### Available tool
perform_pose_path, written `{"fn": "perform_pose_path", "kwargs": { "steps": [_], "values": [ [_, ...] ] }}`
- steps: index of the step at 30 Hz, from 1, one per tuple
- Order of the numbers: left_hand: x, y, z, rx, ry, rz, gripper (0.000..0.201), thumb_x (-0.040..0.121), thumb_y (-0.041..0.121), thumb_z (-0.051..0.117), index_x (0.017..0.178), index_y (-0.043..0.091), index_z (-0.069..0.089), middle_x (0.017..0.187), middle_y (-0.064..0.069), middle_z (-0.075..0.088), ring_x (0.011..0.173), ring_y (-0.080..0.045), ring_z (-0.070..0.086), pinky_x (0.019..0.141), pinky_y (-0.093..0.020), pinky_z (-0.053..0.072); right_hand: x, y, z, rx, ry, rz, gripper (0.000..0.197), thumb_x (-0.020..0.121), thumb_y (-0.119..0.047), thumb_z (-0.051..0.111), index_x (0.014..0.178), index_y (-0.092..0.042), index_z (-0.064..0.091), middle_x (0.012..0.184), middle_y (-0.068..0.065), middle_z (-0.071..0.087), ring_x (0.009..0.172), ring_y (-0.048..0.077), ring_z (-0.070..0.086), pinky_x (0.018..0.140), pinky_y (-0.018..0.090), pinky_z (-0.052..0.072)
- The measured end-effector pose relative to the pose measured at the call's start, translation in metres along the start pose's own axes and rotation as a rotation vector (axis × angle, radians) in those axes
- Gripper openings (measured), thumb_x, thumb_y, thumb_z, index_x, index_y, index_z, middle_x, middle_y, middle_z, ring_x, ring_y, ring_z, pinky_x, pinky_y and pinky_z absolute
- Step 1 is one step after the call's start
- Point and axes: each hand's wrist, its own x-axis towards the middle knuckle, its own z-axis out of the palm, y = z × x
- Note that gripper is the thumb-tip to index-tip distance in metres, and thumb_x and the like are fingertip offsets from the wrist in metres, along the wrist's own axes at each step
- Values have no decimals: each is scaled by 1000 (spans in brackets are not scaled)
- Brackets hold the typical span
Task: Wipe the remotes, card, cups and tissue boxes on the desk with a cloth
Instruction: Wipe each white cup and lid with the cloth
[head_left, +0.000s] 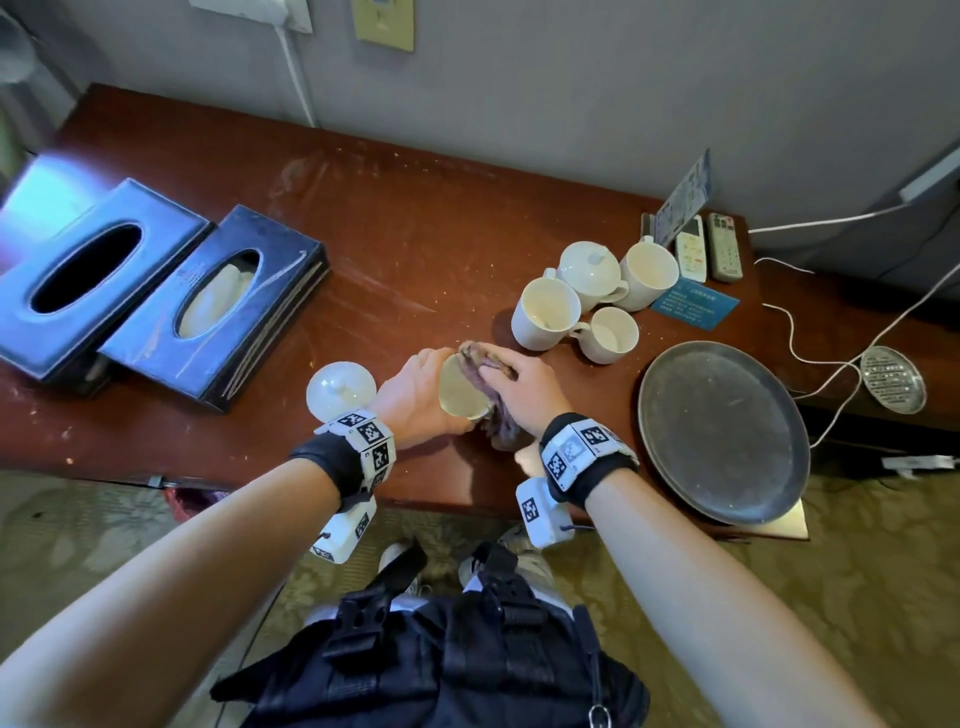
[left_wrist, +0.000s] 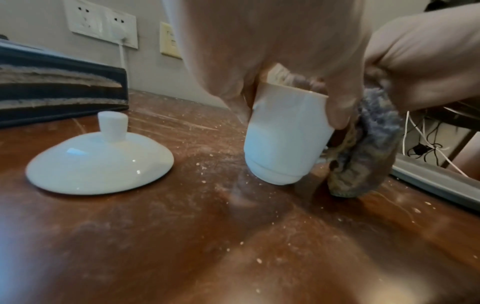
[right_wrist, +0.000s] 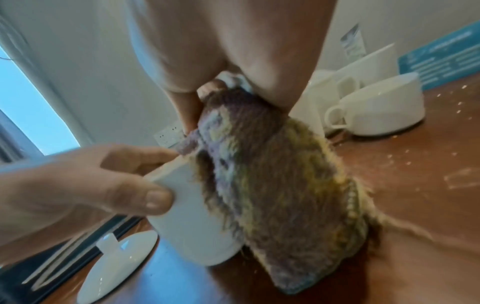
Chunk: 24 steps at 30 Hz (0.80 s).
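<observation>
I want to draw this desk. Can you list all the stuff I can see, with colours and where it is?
cup being wiped: 1, white, desk front, in left hand
cloth: 1, purple-yellow, over that cup
loose lid: 1, white, left of cup
other cups: 4, white, right cluster, one lidded
tissue boxes: 2, dark, left
remotes: 2, pale, far right
card: 1, blue, beside cups
tray: 1, grey, right front
left hand: grips cup
right hand: holds cloth

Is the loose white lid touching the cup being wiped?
Apart. The left wrist view shows bare brown desk between the lid and the cup, which the left hand holds.
</observation>
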Motion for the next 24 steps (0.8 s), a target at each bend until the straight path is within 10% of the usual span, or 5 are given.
{"fn": "perform_pose_path", "kwargs": {
  "steps": [11, 16, 24],
  "values": [
    [0, 0, 0, 45, 11, 71, 87, 66, 53, 82, 136, 21, 41, 121, 1, 49, 113, -20, 48, 91, -41, 49, 4, 2, 13, -170, 53, 68, 31, 96, -23, 52, 124, -24, 65, 118, 5, 69, 116, 30, 54, 101, 37, 43],
    [-4, 2, -2, 23, 33, 87, 86, 68, 52, 82, 136, 22, 39, 123, 0, 47, 113, -21, 49, 90, -44, 50, -13, 11, -6, -259, -13, 6, 34, 99, -23, 54, 131, -25, 62, 125, 0, 66, 118, 20, 56, 92, 19, 37],
    [-15, -8, -15, 30, -40, 105, 116, 71, 54, 82, 156, 17, 12, 155, -6, 28, 143, -24, 24, 112, -48, 35, -13, 15, -5, -250, 68, -193, 40, 97, -15, 57, 136, -19, 58, 139, -1, 57, 130, 14, 49, 111, 26, 35]
  ]
}}
